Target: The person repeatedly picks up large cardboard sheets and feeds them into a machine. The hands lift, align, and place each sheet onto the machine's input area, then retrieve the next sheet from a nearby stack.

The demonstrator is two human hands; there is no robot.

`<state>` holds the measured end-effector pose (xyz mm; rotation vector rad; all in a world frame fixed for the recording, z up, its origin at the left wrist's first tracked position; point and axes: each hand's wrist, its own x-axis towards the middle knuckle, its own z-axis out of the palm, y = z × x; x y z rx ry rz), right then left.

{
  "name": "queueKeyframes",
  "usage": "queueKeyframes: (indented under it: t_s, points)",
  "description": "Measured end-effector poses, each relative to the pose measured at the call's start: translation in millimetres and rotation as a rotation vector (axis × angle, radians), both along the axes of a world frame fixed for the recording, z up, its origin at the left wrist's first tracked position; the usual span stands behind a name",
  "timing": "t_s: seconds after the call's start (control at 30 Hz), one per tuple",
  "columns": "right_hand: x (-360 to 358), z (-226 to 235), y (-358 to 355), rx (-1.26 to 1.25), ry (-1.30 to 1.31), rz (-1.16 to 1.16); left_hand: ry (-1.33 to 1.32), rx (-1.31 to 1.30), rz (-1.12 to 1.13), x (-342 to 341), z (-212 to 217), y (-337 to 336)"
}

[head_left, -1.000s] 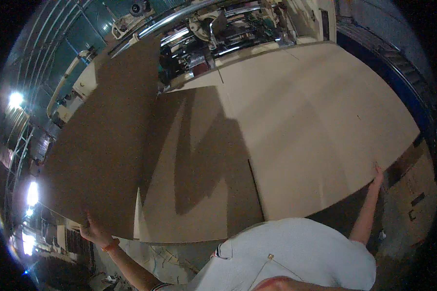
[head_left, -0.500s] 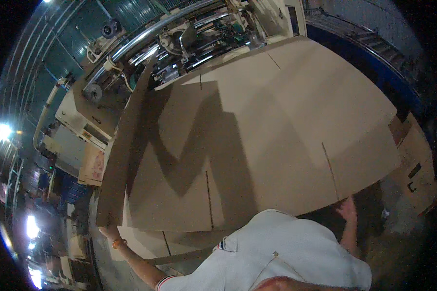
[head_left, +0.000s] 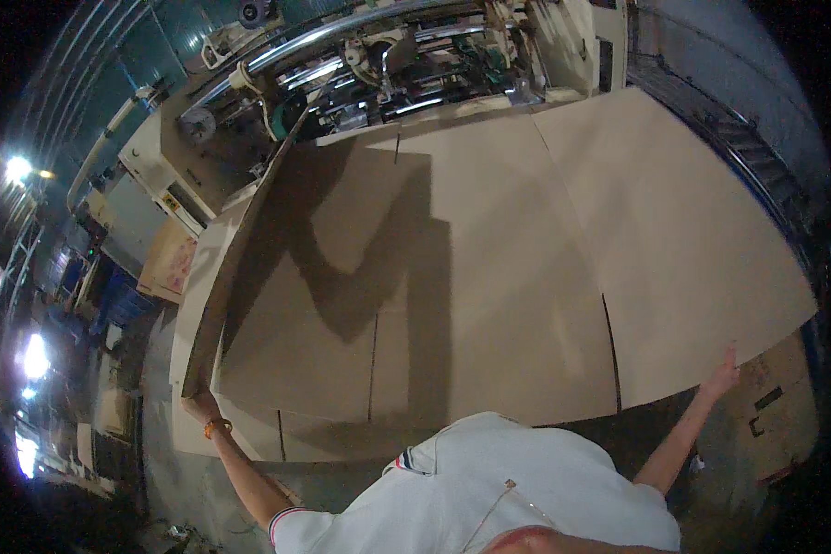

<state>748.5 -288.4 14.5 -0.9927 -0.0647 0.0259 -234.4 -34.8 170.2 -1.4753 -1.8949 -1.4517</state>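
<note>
A large brown cardboard sheet [head_left: 508,277] with slots and crease lines spreads out in front of me, its far edge beside a machine. Along its left side one panel stands up steeply, almost edge-on to the view. My left hand [head_left: 199,404], with an orange band at the wrist, is closed on that panel's near lower corner. At the near right edge, my right hand [head_left: 722,377] grips the sheet, thumb on top; the other fingers are mostly hidden beneath. Another cardboard layer [head_left: 328,441] shows below the sheet's near left edge.
A machine with metal rollers and shafts [head_left: 406,74] stands along the far side. A printed cardboard piece [head_left: 771,411] lies low at the right. A brown box [head_left: 169,261] sits at the left beside the machine's pale housing [head_left: 162,166]. Rails [head_left: 748,148] run at the far right.
My right hand has moved right and away from me onto the sheet's near right edge and taken hold. The raised left panel looks narrower, and the whole view has shifted.
</note>
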Motion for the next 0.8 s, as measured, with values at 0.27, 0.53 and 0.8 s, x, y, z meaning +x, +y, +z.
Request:
queueKeyframes:
  t_s: [0.27,0.53,0.8]
  points:
    - [-146,124,67,-0.796,-0.901,-0.167,-0.028,-0.054,-0.05,50,-7,18]
    - [-101,84,171,-0.744,-1.514,0.153,0.097,-0.061,-0.498,181,-5,28]
    - [-205,75,179,-0.783,-1.498,0.566,0.357,-0.252,-0.73,271,-167,-6]
